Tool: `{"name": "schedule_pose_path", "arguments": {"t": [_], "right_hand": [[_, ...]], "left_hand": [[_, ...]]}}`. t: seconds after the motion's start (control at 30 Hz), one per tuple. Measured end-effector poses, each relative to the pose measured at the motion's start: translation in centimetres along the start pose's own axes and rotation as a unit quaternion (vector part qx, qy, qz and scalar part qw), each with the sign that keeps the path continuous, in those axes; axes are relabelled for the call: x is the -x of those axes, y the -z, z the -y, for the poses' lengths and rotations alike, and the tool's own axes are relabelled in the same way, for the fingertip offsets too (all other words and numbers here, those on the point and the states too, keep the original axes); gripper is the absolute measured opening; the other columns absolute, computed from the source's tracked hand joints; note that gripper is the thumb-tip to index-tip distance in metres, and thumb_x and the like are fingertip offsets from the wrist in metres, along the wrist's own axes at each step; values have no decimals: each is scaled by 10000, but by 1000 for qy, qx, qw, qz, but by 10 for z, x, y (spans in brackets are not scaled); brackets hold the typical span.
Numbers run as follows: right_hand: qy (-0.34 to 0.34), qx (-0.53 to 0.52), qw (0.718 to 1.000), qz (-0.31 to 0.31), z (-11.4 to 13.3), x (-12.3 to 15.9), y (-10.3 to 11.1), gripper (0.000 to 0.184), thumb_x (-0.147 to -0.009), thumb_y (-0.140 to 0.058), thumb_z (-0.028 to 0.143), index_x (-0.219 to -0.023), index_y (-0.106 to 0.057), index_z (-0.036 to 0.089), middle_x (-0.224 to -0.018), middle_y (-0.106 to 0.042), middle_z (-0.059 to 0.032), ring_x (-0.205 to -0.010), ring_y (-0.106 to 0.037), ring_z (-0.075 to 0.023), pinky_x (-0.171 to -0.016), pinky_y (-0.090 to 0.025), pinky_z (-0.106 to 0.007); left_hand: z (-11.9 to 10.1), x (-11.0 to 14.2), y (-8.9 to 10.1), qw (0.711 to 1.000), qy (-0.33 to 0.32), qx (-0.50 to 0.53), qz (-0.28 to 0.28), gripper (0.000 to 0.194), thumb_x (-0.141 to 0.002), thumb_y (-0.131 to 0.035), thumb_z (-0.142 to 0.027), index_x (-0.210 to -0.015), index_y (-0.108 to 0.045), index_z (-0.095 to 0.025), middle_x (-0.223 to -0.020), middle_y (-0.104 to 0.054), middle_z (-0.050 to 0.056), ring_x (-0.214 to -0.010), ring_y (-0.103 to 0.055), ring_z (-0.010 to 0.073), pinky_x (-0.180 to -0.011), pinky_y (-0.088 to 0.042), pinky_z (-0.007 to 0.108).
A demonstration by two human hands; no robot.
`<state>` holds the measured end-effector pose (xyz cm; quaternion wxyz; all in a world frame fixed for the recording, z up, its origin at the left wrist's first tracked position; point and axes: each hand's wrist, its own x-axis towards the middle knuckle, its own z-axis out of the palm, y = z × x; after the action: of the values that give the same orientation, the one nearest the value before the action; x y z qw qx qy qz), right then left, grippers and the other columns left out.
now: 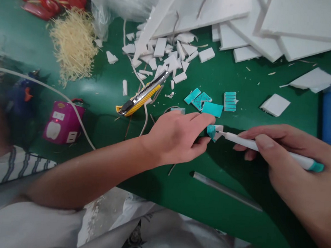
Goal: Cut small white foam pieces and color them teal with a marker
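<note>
My left hand point(178, 136) pinches a small white foam piece point(215, 132) by its left edge. Teal colour covers the left part of that piece, and its right part is white. In my right hand point(288, 160) is a white marker pen point(278, 151) with a teal end, its tip touching the piece. Just beyond my left hand lie several teal foam pieces point(211, 109), some with dark dots. Beside them is a teal piece with dark stripes point(230, 101). A yellow utility knife point(141, 95) rests to the left of these.
Foam scraps point(160, 49) and white foam sheets point(308, 20) lie at the back. A pile of thin wooden sticks point(72, 46) and a magenta socket box point(64, 121) with a white cable point(56, 90) are on the left. A metal strip point(226, 190) lies near the front edge.
</note>
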<state>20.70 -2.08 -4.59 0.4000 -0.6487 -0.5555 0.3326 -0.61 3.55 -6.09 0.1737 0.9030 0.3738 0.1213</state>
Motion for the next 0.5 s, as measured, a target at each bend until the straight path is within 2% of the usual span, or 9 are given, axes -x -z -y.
{"name": "schedule_pose_path", "arguments": {"t": [0.13,0.33,0.5], "right_hand": [[-26,7,1000,-8,2,0,0,114,-816,-688,298,-746,-771,264,-674,-728,-9,-546,-641,-132,-465,-520,-239],[19,5,1000,-5,-6,2,3,105,-838,-689,298,-788,-779,278,-669,-728,13,-539,-633,-99,-472,-503,-190],[19,16,1000,6,-5,0,2,120,-831,-681,273,-751,-767,250,-666,-724,-2,-542,-635,-120,-455,-484,-222]], "left_hand": [[-1,-1,0,1000,2,-2,9,207,-890,-536,-269,-1068,-618,-201,-665,-622,-43,-641,-621,160,-636,-380,295],[-2,-2,0,1000,7,-3,14,189,-893,-543,-272,-1055,-616,-210,-659,-618,-47,-625,-596,143,-640,-375,280],[-1,-2,0,1000,6,-7,12,187,-898,-544,-272,-1058,-619,-210,-658,-614,-50,-632,-606,142,-628,-379,280]]}}
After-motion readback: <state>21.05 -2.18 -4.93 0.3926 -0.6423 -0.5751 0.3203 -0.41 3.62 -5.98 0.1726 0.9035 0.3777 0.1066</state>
